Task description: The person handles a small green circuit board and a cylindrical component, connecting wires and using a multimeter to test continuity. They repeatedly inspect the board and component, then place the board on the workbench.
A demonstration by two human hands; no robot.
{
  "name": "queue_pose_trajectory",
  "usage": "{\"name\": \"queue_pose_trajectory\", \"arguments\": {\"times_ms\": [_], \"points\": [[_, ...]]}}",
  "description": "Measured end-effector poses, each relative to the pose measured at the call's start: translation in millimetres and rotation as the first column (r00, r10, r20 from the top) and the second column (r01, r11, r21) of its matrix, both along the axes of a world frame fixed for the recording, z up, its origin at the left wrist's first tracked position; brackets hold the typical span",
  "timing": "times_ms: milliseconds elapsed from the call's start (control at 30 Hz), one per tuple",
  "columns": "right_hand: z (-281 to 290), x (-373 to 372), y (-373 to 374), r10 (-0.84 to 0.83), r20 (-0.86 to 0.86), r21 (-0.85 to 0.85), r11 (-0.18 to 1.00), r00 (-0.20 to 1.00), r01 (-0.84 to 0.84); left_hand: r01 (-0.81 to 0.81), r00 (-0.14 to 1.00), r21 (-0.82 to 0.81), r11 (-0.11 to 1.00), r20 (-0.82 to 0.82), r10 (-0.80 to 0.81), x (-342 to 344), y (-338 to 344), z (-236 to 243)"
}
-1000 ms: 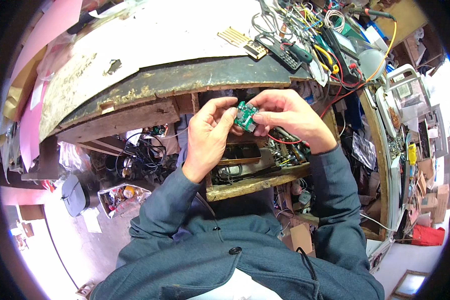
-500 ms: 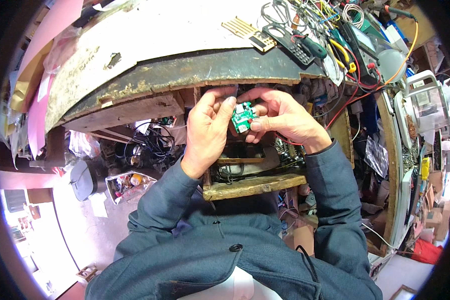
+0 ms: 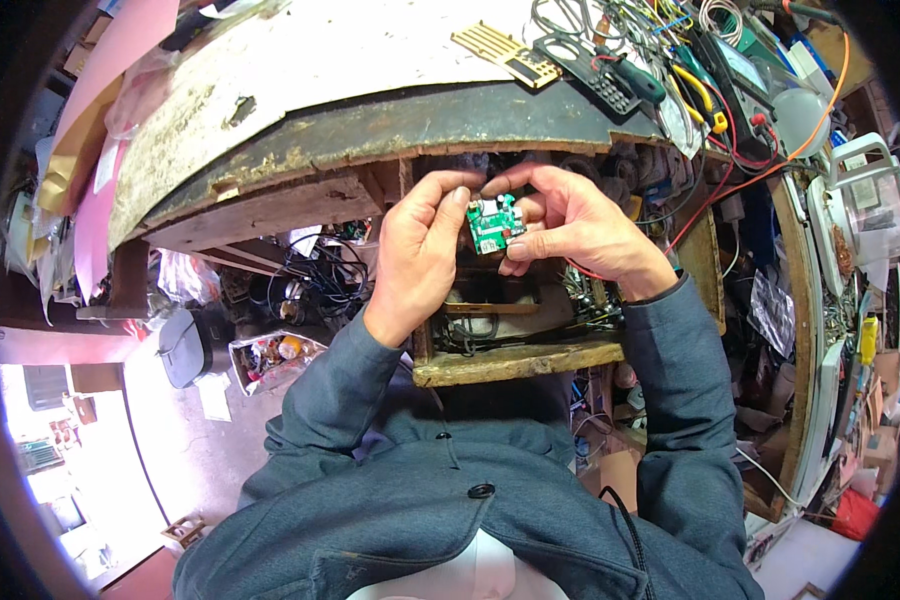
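A small green circuit board (image 3: pixel 492 224) with white and red parts is held up between my two hands, over an open wooden drawer (image 3: pixel 520 366). My left hand (image 3: pixel 422 250) pinches its left edge, thumb along the near face. My right hand (image 3: pixel 585 225) grips the right edge between thumb and curled fingers. The far fingertips of both hands are partly hidden behind the board and in the shadow under the bench. Below the board, the drawer holds cables and small metal parts.
The worn workbench (image 3: pixel 400 128) runs across just beyond my hands. On it lie a yellow slotted plate (image 3: pixel 505 52), a dark remote control (image 3: pixel 590 75), a screwdriver (image 3: pixel 638 80) and a meter (image 3: pixel 735 85) with red leads. A box of odds and ends (image 3: pixel 275 360) stands at lower left.
The circuit board has turned slightly and its face shows more fully. Both hands keep hold of it. The whole view has shifted a little, with the bench edge higher in the picture.
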State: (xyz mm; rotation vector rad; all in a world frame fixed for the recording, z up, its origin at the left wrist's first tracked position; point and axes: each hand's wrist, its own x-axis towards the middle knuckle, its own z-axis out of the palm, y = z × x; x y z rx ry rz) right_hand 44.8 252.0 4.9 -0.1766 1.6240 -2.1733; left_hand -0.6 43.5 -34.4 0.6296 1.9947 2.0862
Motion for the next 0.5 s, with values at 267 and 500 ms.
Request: {"name": "queue_pose_trajectory", "arguments": {"times_ms": [267, 500], "points": [[-4, -3, 1, 0.005, 0.028, 0.092, 0.996, 1.0, -0.007, -0.137, 0.988, 0.181, 0.974, -0.044, 0.147, 13, 1, 6], [-1, -3, 1, -0.027, 0.061, 0.104, 0.994, 0.998, 0.021, -0.144, 0.988, 0.296, 0.944, 0.098, 0.12, 14, -5, 3]]}}
